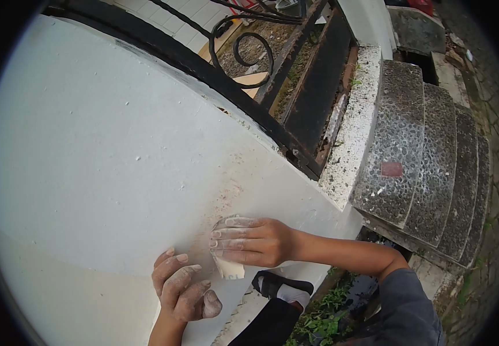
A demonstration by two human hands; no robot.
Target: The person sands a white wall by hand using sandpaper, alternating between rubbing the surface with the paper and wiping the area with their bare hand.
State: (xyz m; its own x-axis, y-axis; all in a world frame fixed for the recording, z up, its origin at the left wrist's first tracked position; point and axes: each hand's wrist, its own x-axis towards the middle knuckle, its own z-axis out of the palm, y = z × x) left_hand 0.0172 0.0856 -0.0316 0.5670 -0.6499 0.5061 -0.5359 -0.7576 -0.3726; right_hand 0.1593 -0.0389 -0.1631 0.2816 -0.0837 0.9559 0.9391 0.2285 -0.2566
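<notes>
White wall (117, 173): brownish, worn patch (226, 195) noted; pale sheet (231, 270) lies against it under right hand (250, 239).

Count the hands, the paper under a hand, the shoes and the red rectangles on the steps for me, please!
Hands: 2, a left hand and a right hand
Paper: 1 piece of paper
Shoes: 1 dark shoe
Red rectangles: 1 red rectangle
Total: 5
</notes>
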